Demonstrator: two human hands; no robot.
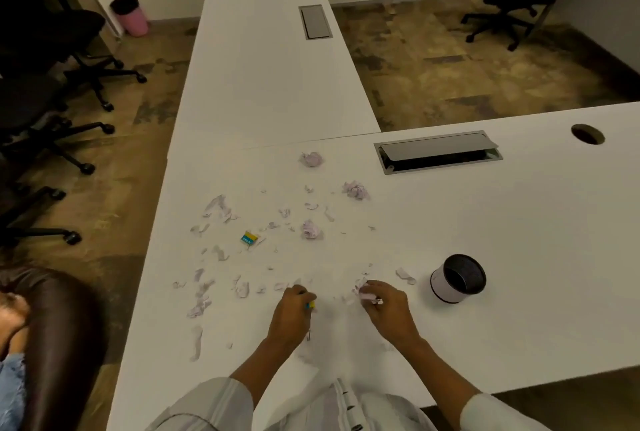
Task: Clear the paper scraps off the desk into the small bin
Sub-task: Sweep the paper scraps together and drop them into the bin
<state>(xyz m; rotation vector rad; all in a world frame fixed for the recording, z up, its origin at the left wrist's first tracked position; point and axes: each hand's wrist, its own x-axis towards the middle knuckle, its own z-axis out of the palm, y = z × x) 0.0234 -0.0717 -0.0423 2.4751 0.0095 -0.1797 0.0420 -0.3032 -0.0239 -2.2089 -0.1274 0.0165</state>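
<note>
Several torn pale paper scraps [214,209] and three crumpled paper balls [311,229] lie scattered over the white desk [502,240]. A small white bin with a dark inside [457,279] stands at the right of the mess, tilted toward me. My right hand [388,309] rests on the desk left of the bin, fingers closed on a bunch of scraps [363,293]. My left hand [291,316] is closed on a small blue and yellow object [310,306] near the front middle. One scrap [405,274] lies between my right hand and the bin.
A blue and yellow eraser-like block [250,238] sits among the scraps. A grey cable flap [438,151] and a round cable hole [587,134] are set in the desk's far side. Office chairs [52,101] stand at left, a pink bin [131,16] on the floor. A person sits at lower left.
</note>
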